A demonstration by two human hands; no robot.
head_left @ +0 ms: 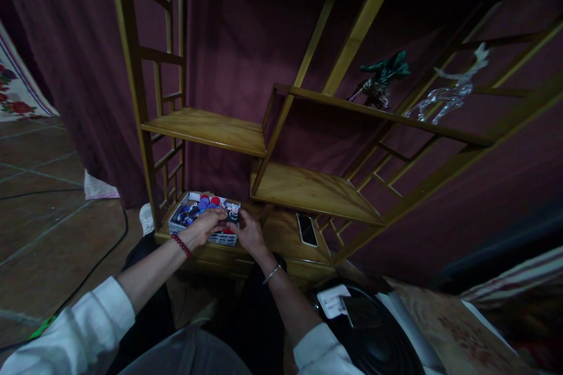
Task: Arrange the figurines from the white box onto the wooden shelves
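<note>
A shallow open box (226,239) stands on the lowest board of the wooden shelf unit. Several small blue, purple and red pieces (203,202) lie in it. Over the box's right part, my left hand (209,225) and my right hand (250,233) come together with fingers bent inward. A small white-and-dark figurine (233,211) shows upright just beyond my fingertips, and both hands appear to hold its lower part. My fingers partly hide that base and some of the box's contents.
A phone (307,230) lies on the low board to the right. Higher up stand a dark green figure (385,79) and a clear deer figurine (453,94). A black round seat (373,334) with papers is at lower right. A cable (103,258) runs across the tiled floor.
</note>
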